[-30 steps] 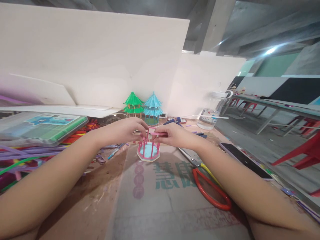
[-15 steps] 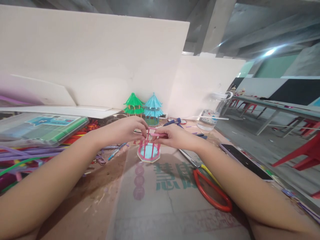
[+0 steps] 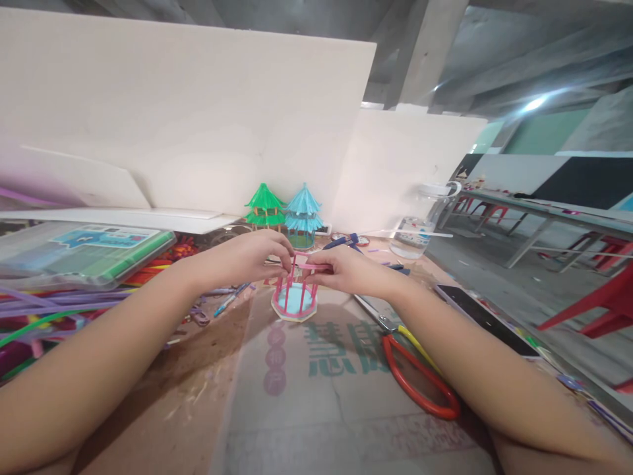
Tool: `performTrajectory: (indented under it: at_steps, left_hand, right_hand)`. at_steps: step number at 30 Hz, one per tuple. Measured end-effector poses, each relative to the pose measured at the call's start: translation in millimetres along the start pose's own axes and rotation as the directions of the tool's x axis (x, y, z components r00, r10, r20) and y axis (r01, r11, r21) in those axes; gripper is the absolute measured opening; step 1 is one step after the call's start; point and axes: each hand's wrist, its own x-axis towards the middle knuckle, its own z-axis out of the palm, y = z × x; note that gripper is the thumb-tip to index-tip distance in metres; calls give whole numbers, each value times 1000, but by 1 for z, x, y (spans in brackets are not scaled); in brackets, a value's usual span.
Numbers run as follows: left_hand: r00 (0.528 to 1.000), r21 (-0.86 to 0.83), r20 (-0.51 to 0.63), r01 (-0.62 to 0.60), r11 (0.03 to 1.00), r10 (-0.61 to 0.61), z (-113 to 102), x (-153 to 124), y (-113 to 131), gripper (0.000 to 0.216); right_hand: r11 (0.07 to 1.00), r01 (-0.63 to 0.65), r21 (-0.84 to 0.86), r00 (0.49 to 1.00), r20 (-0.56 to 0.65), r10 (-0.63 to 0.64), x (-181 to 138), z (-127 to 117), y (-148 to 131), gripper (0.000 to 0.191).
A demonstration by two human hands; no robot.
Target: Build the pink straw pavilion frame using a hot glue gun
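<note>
A small pink frame [image 3: 302, 298] of thin upright posts stands on an octagonal base with a light blue floor, at the middle of the work surface. My left hand [image 3: 252, 258] has its fingers closed on the top of the frame's left side. From the right, my right hand [image 3: 346, 269] pinches a thin pink strip [image 3: 310, 266] lying level at the top of the posts. Whether the strip is joined to the posts cannot be made out. Behind my hands stand a green model pavilion [image 3: 266, 201] and a light blue model pavilion [image 3: 303, 208].
Scissors [image 3: 420, 382] with red and yellow handles lie by my right forearm, with a phone [image 3: 484, 320] farther right. A water bottle [image 3: 413, 227] stands at the back right. At left are a clear plastic case [image 3: 99, 254] and many coloured strips [image 3: 54, 310]. White boards [image 3: 188, 119] stand behind.
</note>
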Motion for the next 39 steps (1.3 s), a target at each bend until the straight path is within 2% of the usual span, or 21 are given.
performTrajectory:
  at_steps: [5, 7, 9, 13, 17, 22, 25, 29, 39]
  left_hand:
    - [1000, -30, 4, -7, 1000, 7, 0, 1, -2, 17]
    - [1000, -31, -3, -21, 999, 21, 0, 0, -4, 18]
    - [999, -24, -21, -31, 999, 31, -2, -1, -5, 19]
    - [999, -17, -40, -29, 999, 28, -5, -2, -3, 20]
    - [999, -8, -39, -32, 999, 32, -7, -3, 1, 20]
    - [1000, 11, -28, -6, 1000, 7, -7, -3, 3, 17]
    - [1000, 4, -21, -1, 1000, 1, -6, -3, 3, 18]
    - [1000, 0, -16, 0, 1000, 0, -5, -2, 2, 20]
    - [1000, 7, 21, -7, 1000, 7, -6, -3, 4, 25]
  right_hand:
    - [998, 38, 44, 998, 44, -40, -2, -4, -5, 23]
    - [996, 84, -7, 995, 48, -84, -2, -6, -7, 27]
    - [991, 91, -95, 996, 2, -91, -2, -6, -10, 31]
    - [971, -42, -236, 994, -104, 18, -4, -2, -19, 29]
    - [940, -129, -314, 991, -85, 108, -6, 4, -28, 28]
    - [974, -41, -222, 997, -66, 27, -4, 9, -28, 14]
    - [980, -52, -191, 996, -83, 37, -2, 11, -25, 9]
    - [985, -70, -157, 994, -91, 56, -1, 11, -23, 8]
    - [997, 2, -81, 998, -63, -7, -2, 9, -24, 10]
